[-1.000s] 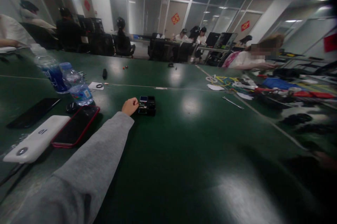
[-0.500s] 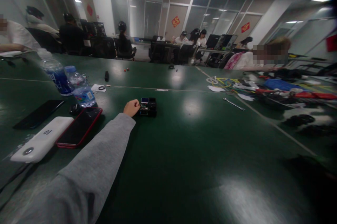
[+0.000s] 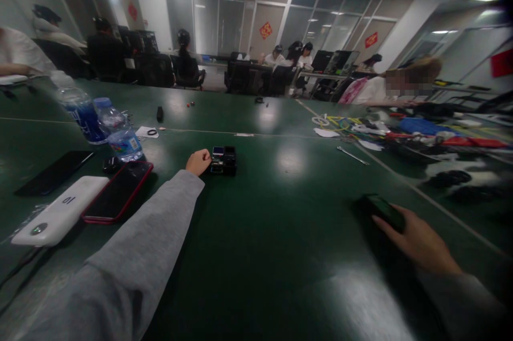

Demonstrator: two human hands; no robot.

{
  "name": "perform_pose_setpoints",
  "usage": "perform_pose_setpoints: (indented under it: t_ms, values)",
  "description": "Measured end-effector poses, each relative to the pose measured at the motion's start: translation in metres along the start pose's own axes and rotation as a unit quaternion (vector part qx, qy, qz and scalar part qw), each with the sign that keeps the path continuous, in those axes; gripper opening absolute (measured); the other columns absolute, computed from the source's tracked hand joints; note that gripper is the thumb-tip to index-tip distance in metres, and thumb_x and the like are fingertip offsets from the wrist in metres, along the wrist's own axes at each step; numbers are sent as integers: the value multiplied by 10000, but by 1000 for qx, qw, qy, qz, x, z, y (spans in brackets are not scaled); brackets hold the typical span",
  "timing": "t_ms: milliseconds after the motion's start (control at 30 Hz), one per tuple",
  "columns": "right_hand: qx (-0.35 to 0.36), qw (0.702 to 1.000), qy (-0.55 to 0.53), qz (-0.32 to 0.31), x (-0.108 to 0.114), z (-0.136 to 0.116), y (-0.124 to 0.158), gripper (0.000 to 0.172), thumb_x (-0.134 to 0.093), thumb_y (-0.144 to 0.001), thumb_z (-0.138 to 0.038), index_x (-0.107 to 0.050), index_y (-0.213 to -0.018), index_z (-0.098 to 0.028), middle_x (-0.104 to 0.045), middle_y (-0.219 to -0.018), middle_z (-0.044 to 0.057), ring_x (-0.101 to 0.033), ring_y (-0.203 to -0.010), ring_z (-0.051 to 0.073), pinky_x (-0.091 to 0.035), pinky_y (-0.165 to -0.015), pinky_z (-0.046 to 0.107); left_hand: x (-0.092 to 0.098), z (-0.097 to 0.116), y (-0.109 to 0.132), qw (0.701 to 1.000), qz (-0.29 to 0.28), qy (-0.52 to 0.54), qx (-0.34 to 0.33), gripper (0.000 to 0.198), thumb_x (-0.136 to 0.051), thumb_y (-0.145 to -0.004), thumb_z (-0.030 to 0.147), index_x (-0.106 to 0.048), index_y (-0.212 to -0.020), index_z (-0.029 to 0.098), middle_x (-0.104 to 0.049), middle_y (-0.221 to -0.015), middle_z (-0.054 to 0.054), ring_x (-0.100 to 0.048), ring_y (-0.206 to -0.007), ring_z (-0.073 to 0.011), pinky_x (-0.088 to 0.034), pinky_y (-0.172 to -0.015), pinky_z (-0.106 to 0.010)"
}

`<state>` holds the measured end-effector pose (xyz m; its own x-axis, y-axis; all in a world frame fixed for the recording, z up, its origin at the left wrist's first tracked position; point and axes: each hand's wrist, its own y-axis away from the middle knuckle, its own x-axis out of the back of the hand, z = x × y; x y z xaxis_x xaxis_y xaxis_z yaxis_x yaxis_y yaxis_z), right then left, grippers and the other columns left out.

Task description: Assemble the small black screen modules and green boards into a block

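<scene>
My left hand (image 3: pixel 199 162) rests on the green table (image 3: pixel 272 212) with its fingers curled closed. It lies against the left side of a small black box-shaped device (image 3: pixel 229 161), which has a pale screen-like square and some exposed parts on top. Whatever those fingers may hold is hidden. At the right, my right hand (image 3: pixel 420 237) grips a dark oblong object (image 3: pixel 382 211), thumb on the near side. Blur hides its exact kind.
Left of my arm lie a red-edged phone (image 3: pixel 120 191), a white power bank (image 3: pixel 62 211), a black phone (image 3: pixel 56 172) and two bottles (image 3: pixel 120 132). A wrench (image 3: pixel 352 155) lies right of centre, near a pile of cables and tools (image 3: pixel 425 130). People sit beyond the table.
My right hand has come into view from the right with the dark oblong object in it. My left hand and the box-shaped device stay together; the view has shifted slightly.
</scene>
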<state>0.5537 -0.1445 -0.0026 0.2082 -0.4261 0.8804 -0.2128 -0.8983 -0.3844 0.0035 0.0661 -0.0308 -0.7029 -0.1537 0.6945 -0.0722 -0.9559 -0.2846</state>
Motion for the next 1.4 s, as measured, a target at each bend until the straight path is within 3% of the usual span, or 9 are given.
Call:
perform_pose_setpoints:
  t_ms: [133, 267, 400, 533, 633, 733, 933, 1100, 1400]
  values:
    - [196, 966, -121, -117, -44, -119, -15, 621, -526, -828, -573, -452, -1302, -179, -563, -1172, 151, -555, -1050, 296, -447, -919, 455, 0, -1, 0, 1000, -2, -2, -3, 230, -497, -726, 198, -333, -564, 193, -408, -542, 50, -406, -561, -116, -281, -553, -235]
    - [346, 891, -213, -204, -61, -255, -4, 566, -575, -853, -430, -403, -1345, -209, -550, -1166, 105, -537, -1032, 247, -453, -913, 439, 0, -1, 0, 1000, -8, -4, -9, 220, -490, -723, 193, -335, -567, 195, -401, -537, 55, -402, -555, -115, -282, -549, -232]
    - [406, 837, -264, -255, -64, -318, 5, 611, -609, -836, -463, -399, -1356, -218, -535, -1178, 94, -505, -1038, 242, -432, -923, 449, -1, -1, 0, 1000, -12, -10, -16, 210, -503, -706, 197, -345, -569, 193, -405, -547, 57, -403, -570, -113, -286, -566, -233]
    - [335, 826, -362, -272, -72, -326, -8, 529, -409, -941, -507, -340, -1399, -252, -523, -1125, 72, -498, -985, 201, -448, -899, 408, -2, 0, 0, 1000, -14, -13, -16, 197, -500, -707, 208, -353, -578, 193, -417, -556, 56, -400, -573, -114, -281, -567, -233]
    - [234, 875, -400, -138, -90, -322, -27, 440, -297, -983, -455, -358, -1385, -286, -498, -1104, 62, -485, -991, 196, -437, -921, 413, -2, 1, 1, 1000, -22, -14, -17, 199, -498, -709, 214, -349, -580, 194, -418, -558, 55, -402, -570, -113, -277, -559, -232]
    - [225, 905, -358, -47, -115, -316, -45, 454, -408, -949, -459, -375, -1378, -315, -418, -1224, 73, -433, -1122, 225, -394, -994, 439, -1, 3, 2, 999, -35, -15, -22, 206, -510, -717, 245, -358, -588, 195, -425, -560, 56, -402, -562, -112, -273, -547, -230]
    - [299, 905, -285, -97, -138, -309, -53, 509, -571, -867, -469, -420, -1338, -346, -286, -1381, 63, -347, -1272, 266, -367, -1038, 474, -1, 7, 3, 997, -67, 14, -40, 229, -522, -721, 283, -366, -581, 190, -434, -547, 62, -397, -549, -100, -287, -541, -219]
    - [249, 912, -315, -85, -136, -307, -52, 455, -669, -806, -373, -504, -1219, -277, -447, -1209, 72, -506, -1104, 239, -465, -929, 428, 1, 13, 5, 993, -99, 53, -32, 216, -564, -683, 273, -404, -569, 183, -453, -530, 68, -414, -542, -91, -301, -530, -207]
    - [107, 915, -389, -8, -148, -297, -62, 322, -496, -884, -366, -483, -1138, -169, -544, -1091, 110, -525, -1014, 232, -430, -908, 420, 5, 18, 8, 994, -104, 40, -17, 207, -574, -673, 250, -411, -566, 182, -470, -532, 63, -436, -551, -96, -320, -539, -213]
